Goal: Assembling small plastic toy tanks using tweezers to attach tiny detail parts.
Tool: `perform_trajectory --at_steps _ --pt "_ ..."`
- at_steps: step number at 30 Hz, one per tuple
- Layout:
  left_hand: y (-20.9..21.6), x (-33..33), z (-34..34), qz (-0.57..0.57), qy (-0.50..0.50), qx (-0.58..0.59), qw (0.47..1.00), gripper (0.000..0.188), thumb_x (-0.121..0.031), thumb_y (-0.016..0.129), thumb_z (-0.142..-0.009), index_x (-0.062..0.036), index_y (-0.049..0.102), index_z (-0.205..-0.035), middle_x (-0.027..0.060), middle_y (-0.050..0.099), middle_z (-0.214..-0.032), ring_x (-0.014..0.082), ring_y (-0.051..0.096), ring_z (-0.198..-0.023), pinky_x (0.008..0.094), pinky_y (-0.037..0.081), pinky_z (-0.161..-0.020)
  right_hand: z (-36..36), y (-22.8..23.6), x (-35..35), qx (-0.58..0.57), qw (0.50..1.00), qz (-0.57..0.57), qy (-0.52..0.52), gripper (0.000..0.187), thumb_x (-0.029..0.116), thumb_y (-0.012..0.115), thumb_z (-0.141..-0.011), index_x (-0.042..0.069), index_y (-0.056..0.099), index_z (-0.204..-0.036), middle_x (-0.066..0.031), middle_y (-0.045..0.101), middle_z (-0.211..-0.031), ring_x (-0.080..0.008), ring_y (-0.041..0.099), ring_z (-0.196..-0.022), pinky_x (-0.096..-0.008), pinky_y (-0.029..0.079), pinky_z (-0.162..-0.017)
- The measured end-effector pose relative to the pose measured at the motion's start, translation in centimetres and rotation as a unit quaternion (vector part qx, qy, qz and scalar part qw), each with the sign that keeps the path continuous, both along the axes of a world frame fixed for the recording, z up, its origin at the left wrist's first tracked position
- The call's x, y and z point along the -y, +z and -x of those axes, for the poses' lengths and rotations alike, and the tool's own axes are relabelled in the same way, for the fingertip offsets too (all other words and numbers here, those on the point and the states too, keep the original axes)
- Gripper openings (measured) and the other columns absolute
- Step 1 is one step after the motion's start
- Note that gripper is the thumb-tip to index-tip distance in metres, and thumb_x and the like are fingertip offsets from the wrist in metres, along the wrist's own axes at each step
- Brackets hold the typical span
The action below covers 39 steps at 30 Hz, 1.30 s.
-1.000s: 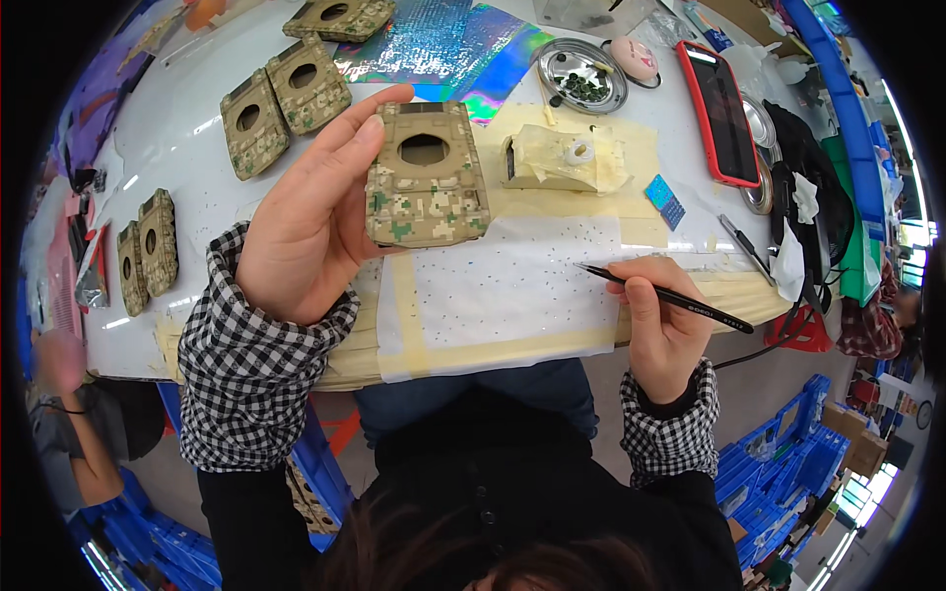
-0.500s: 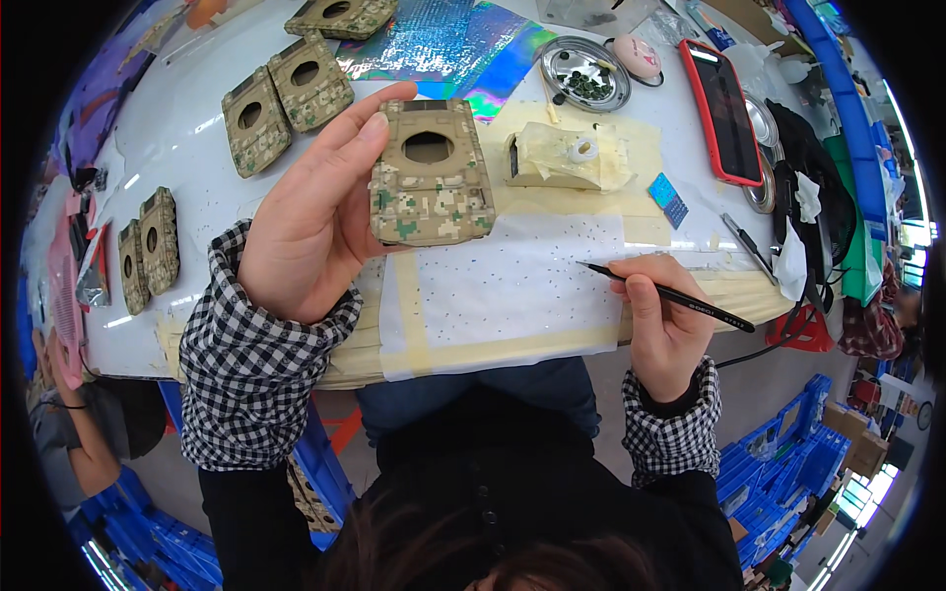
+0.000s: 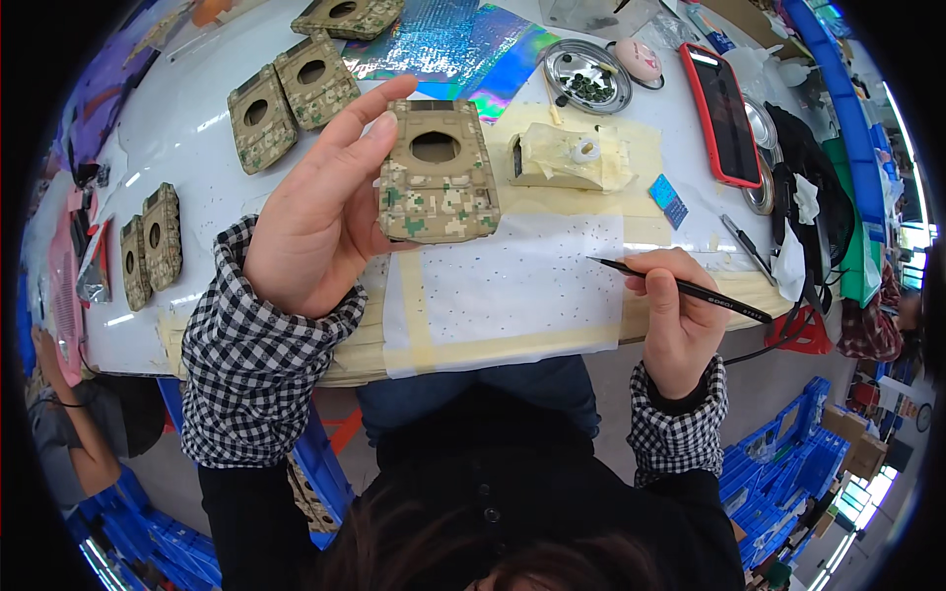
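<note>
My left hand [image 3: 313, 222] is closed around the side of a camouflage model tank hull [image 3: 440, 202]. The hull has a round opening and is tilted up above the table. In my right hand [image 3: 680, 320] is a pair of slim black tweezers [image 3: 705, 295], pinched between thumb and fingers. Their fine tip points left, over a white paper sheet [image 3: 512, 325] dotted with many tiny dark specks. Whether a speck sits in the tip is too small to tell. Just beyond the sheet stands a part wrapped in masking tape [image 3: 562, 158], with a white ring on top.
More camouflage hulls [image 3: 264, 116] lie at the left and back. Toward the back right are a metal dish [image 3: 588, 77] of dark green bits, a red-cased phone [image 3: 727, 113] and a craft knife [image 3: 749, 244]. Shiny holographic film [image 3: 512, 49] covers the back. Another person's arm [image 3: 79, 424] shows far left.
My right hand and the tweezers have shifted slightly right, their tip staying over the sheet. The hull in my left hand has moved a little right with the whole view.
</note>
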State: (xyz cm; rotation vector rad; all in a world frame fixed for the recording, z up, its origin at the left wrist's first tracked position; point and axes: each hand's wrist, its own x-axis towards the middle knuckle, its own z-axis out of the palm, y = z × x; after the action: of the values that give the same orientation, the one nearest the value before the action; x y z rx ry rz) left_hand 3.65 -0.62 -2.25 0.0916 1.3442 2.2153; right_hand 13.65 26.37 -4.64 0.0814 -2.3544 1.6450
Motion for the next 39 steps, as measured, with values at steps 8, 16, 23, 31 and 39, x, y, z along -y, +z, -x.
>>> perform_trajectory --at_steps 8,16,23,31,39 --pt "0.2 0.1 0.0 0.002 -0.007 0.000 1.000 0.048 -0.027 0.032 -0.102 -0.0059 0.026 -0.145 0.0166 0.051 -0.129 0.0320 0.060 -0.111 0.0352 0.057 -0.086 0.7 0.3 0.1 0.031 0.999 -0.014 0.012 0.014 0.008 0.059 -0.093 -0.003 0.066 -0.093 -0.0077 0.065 -0.083 -0.0110 0.057 -0.074 -0.0232 0.045 -0.068" --pt "0.4 0.0 -0.1 0.002 -0.003 -0.004 1.000 0.047 -0.026 0.031 -0.102 -0.0056 0.026 -0.145 0.0169 0.051 -0.129 0.0318 0.060 -0.111 0.0356 0.056 -0.088 0.5 0.1 -0.6 0.021 0.999 -0.017 0.046 0.012 0.006 0.060 -0.091 -0.004 0.065 -0.094 -0.0090 0.065 -0.084 -0.0125 0.059 -0.074 -0.0237 0.046 -0.068" --pt "0.2 0.1 -0.1 0.007 -0.008 0.000 1.000 0.047 -0.026 0.031 -0.102 -0.0054 0.027 -0.144 0.0164 0.050 -0.130 0.0311 0.060 -0.111 0.0355 0.056 -0.088 0.9 0.3 -1.1 0.032 0.995 0.004 0.092 0.012 0.005 0.060 -0.091 -0.005 0.065 -0.095 -0.0109 0.066 -0.085 -0.0150 0.063 -0.078 -0.0241 0.049 -0.071" --pt "0.2 0.2 0.0 0.010 -0.013 -0.003 1.000 0.047 -0.027 0.031 -0.102 -0.0051 0.027 -0.144 0.0165 0.050 -0.130 0.0315 0.059 -0.112 0.0359 0.055 -0.089 1.4 0.8 -1.3 0.084 0.990 0.022 0.110 0.013 0.004 0.059 -0.092 -0.006 0.064 -0.096 -0.0103 0.066 -0.087 -0.0135 0.064 -0.080 -0.0233 0.051 -0.073" --pt "0.2 0.1 0.0 0.006 -0.012 -0.001 1.000 0.048 -0.027 0.032 -0.102 -0.0054 0.027 -0.144 0.0161 0.050 -0.130 0.0314 0.059 -0.112 0.0359 0.055 -0.090 1.5 0.8 -1.3 0.100 0.988 0.014 0.116 0.015 0.006 0.054 -0.094 -0.006 0.064 -0.096 -0.0118 0.064 -0.091 -0.0162 0.064 -0.079 -0.0258 0.051 -0.073"
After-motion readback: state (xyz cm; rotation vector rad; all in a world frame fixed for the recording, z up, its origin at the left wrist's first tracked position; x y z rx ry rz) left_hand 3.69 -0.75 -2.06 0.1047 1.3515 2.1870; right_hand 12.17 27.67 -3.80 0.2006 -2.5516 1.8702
